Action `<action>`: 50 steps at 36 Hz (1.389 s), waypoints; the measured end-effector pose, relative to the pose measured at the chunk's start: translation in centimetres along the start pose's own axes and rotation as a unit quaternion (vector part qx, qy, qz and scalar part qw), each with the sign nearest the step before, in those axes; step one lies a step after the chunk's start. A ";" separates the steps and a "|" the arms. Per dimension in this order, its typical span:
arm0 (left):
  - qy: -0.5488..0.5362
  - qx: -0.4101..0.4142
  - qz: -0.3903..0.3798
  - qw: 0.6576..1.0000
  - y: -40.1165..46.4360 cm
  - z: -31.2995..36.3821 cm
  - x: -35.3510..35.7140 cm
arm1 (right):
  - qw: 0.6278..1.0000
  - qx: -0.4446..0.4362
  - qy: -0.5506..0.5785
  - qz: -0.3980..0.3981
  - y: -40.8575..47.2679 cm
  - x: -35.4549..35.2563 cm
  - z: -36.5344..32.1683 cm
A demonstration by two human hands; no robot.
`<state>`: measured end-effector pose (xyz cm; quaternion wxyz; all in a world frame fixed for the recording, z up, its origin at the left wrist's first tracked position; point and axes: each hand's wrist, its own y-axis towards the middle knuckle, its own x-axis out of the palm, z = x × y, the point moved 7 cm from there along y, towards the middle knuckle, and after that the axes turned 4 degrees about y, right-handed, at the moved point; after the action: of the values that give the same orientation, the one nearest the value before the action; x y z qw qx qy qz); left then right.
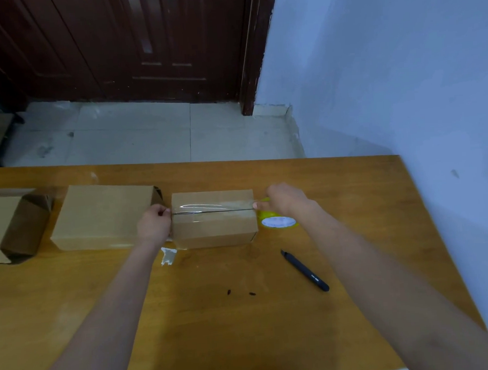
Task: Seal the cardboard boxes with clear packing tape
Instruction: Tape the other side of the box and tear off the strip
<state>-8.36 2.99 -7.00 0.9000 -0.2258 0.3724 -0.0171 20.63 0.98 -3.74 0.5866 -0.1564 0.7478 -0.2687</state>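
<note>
- Left hand sits at the left end of the small box, centre of the frame, fingers curled and pinching the free end of the tape against the box edge.
- Right hand is at the box's right end, fingers curled around the roll, whose yellow core shows just beneath it; a fingertip touches the tape at the top right corner.
- Clear tape lies stretched along the top seam, glinting, and spans the box from end to end.
- A larger closed box lies just left of it; an open box is at the left edge of the frame.
- A dark pen-shaped tool, possibly a cutter, lies on the surface lower right of the box, apart from both hands.
- To do this step well, I judge: keep the strip taut and centred on the seam, press it flat from left to right to drive out wrinkles, then carry it over the right edge before cutting.
- Slack on the left would likely let the tape lift or skew.
</note>
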 end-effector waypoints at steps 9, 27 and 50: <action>0.014 -0.021 0.019 1.000 -0.6 0.1 0.2 | 1.000 0.003 0.024 -0.003 -0.1 0.3 0.1; -0.157 -0.117 -0.056 0.979 -4.1 -2.5 2.8 | 0.997 -0.006 0.066 -0.049 -2.8 2.2 1.9; 0.383 0.257 -0.029 0.887 -8.6 6.3 8.8 | 0.987 -0.001 0.161 -0.012 -6.5 4.6 3.0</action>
<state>3.47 -3.99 -5.27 0.7134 0.0267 0.6635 -0.2238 21.80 -7.50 -4.09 0.4552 -0.1208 0.8308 -0.2965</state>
